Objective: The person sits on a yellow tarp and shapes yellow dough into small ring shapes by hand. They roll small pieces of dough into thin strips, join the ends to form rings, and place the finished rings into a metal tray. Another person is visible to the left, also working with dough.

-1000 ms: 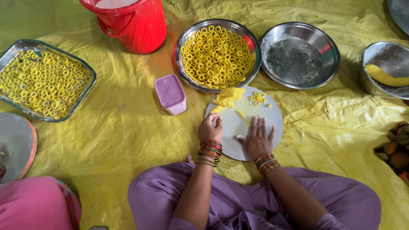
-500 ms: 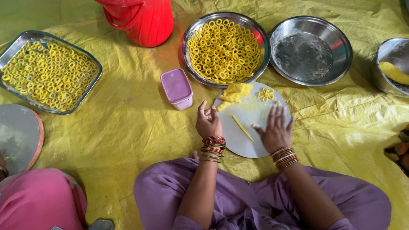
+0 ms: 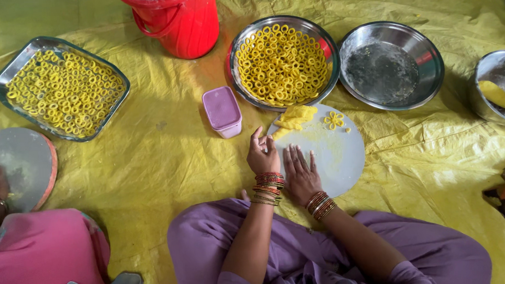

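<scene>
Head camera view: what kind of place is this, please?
Probably a home or small workshop floor used for making snacks by hand. A yellow plastic sheet covers the ground, metal trays hold yellow dough rings, and the right hand presses on a round board.

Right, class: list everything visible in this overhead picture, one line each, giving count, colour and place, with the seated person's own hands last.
Plastic bucket: one, red, top centre.
Rectangular steel tray of dough rings: one, silver with yellow rings, upper left.
Round steel bowl of dough rings: one, silver with yellow rings, top centre-right.
Empty round steel bowl: one, silver, right of the ring bowl.
Steel bowl with yellow dough: one, right edge.
Small lidded plastic box: one, lilac, centre.
Round grey board: one, centre, carrying a yellow dough lump and a few rings.
Second round board: one, grey, left edge.
Plastic sheet: one, yellow, under everything.
Left hand: at the board's left edge.
Right hand: flat on the board.
</scene>
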